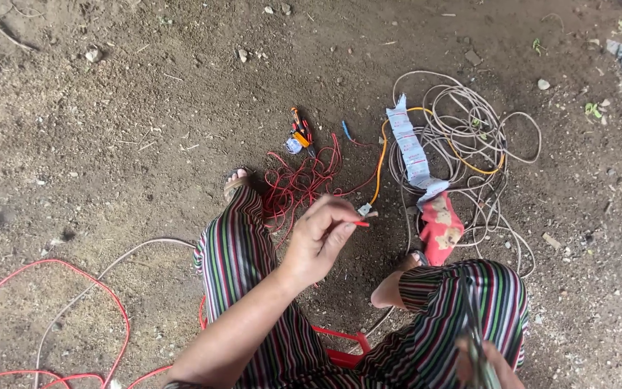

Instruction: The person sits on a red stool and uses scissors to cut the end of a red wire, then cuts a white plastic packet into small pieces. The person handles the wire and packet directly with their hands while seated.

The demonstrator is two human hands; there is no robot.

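Between the striped knees, the left hand [319,241] pinches the end of a red wire [360,224] with thumb and fingers, arm stretched forward over the dirt. Low at right, the right hand [485,364] is closed around a dark tool [474,338]. Beyond lie tangled red wire, 1 white strip of packets [409,148] and pliers [301,132].

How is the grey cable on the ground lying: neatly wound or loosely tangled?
Loosely tangled. The grey cable sprawls over the dirt in uneven, overlapping loops, with an orange wire running through them.
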